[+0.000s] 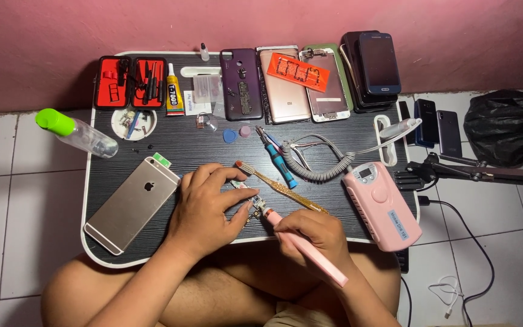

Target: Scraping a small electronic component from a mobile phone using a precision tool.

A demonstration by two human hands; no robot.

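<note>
The right hand [316,233] grips a slim pink pen-shaped rotary tool [304,245], its long axis diagonal, tip pointing up-left at a small circuit part [246,192] pinched by the left hand [207,206].

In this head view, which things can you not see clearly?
- Small part under the left hand: fingers cover most of it.
- Pink pen tool in the right hand: tip too small.
- Black bag: contents hidden.
- Stacked phones: lower ones covered.
</note>
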